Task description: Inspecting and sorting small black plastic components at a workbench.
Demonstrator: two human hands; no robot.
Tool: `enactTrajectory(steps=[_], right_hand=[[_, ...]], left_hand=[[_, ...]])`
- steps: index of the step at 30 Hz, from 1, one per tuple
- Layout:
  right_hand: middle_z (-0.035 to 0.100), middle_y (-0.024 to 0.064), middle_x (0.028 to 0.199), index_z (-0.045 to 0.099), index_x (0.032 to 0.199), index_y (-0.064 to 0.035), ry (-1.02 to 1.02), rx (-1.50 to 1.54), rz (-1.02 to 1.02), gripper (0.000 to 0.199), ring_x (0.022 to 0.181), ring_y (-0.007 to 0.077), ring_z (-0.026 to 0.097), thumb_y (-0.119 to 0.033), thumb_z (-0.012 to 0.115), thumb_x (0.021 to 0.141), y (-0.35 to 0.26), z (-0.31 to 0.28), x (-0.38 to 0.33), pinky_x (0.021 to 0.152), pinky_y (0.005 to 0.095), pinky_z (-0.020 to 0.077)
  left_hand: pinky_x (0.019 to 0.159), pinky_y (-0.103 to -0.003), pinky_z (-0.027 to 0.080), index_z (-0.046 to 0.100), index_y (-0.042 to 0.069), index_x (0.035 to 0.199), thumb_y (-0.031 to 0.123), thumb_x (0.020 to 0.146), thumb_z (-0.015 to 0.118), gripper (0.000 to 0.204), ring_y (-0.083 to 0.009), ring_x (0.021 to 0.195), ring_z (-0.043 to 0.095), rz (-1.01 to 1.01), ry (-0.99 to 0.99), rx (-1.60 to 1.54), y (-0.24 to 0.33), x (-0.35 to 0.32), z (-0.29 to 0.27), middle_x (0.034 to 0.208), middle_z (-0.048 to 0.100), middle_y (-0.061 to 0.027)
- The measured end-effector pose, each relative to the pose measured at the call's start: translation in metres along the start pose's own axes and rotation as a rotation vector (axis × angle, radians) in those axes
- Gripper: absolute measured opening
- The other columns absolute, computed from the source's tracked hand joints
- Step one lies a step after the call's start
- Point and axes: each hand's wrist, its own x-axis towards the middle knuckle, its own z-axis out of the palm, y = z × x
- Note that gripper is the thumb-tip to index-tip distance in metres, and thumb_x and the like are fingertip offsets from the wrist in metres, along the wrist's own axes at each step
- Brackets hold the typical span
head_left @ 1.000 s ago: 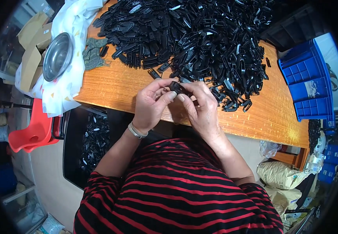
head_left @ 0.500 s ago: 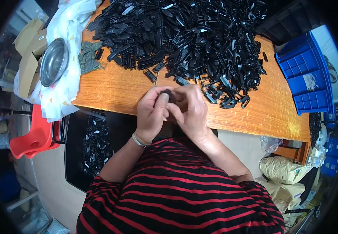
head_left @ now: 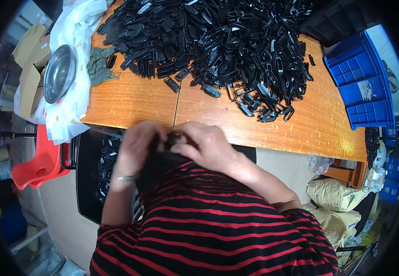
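Just below the table's front edge, my right hand [head_left: 208,146] is closed, thumb and fingers pinching a small dark plastic part [head_left: 175,138]. Its shape is mostly hidden by the fingers and blurred. My left hand [head_left: 138,145] is close by on the left, smeared by motion, so its finger position is unclear. Beyond both hands, a large heap of black plastic parts [head_left: 236,50] covers the back of the wooden table [head_left: 130,101]. A few loose pieces, such as a black clip-like part [head_left: 172,84], lie in front of the heap.
Under the table on the left stands a black tub [head_left: 85,188] with more black parts. A metal bowl [head_left: 60,73] rests on white sheeting beside a grey-green cloth [head_left: 100,66]. A red chair [head_left: 40,161] stands left; a blue crate [head_left: 363,87] and paper sacks [head_left: 333,195] are right.
Both hands have come down and left, from over the table edge toward my body. My left hand has drawn away from my right. The view has shifted slightly.
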Motion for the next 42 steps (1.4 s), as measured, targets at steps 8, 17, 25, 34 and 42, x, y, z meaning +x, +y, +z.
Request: enactTrajectory(steps=[8,17,25,34,42], right_hand=[[0.065,0.0145,0.088,0.069,0.094,-0.0029,0.266,-0.734,0.177,0.021,0.074,0.0334,0.067,-0.019,0.073,0.082,0.038,-0.074,0.017,0.065,0.0405,0.0536],[0.064,0.0176,0.086,0.067,0.085,-0.0003,0.172,-0.792,0.184,0.026,0.074,0.0351,0.066,-0.024,0.074,0.079,0.042,-0.067,0.038,0.066,0.0427,0.0539],[0.065,0.0179,0.086,0.066,0.085,-0.0001,0.018,-0.808,0.17,0.024,0.075,0.0357,0.066,-0.023,0.072,0.079,0.049,-0.077,0.031,0.068,0.0431,0.0543],[0.061,0.0193,0.091,0.061,0.094,-0.0007,0.005,-0.757,0.103,0.025,0.078,0.0378,0.065,-0.015,0.073,0.077,0.051,-0.066,0.042,0.068,0.0454,0.0537],[0.063,0.0126,0.08,0.057,0.108,0.001,0.161,-0.166,0.185,0.032,0.067,0.0213,0.065,0.002,0.072,0.08,0.03,-0.078,0.035,0.06,0.0299,0.0522]], left_hand=[[0.075,-0.038,0.051,0.071,0.006,0.091,0.01,0.08,0.071,0.012,-0.0307,0.081,0.064,0.162,0.346,1.059,0.01,-0.031,-0.074,0.089,0.068,-0.0099],[0.071,-0.039,0.052,0.066,0.01,0.1,0.011,0.082,0.066,0.018,-0.0282,0.083,0.063,0.625,0.077,0.938,-0.015,0.102,0.058,0.087,0.062,-0.0092],[0.069,-0.039,0.052,0.063,0.007,0.09,0.008,0.08,0.064,0.011,-0.0273,0.087,0.057,0.725,0.064,1.076,-0.012,0.113,0.067,0.087,0.055,-0.0081],[0.072,-0.039,0.05,0.06,0.004,0.088,0.006,0.079,0.064,0.01,-0.0293,0.09,0.056,0.787,0.04,1.025,-0.021,0.102,0.055,0.085,0.057,-0.0094],[0.055,-0.02,0.043,0.06,0.003,0.113,0.007,0.095,0.059,0.018,-0.007,0.059,0.051,0.274,-0.01,-0.177,-0.03,0.083,0.055,0.078,0.058,0.0001]])
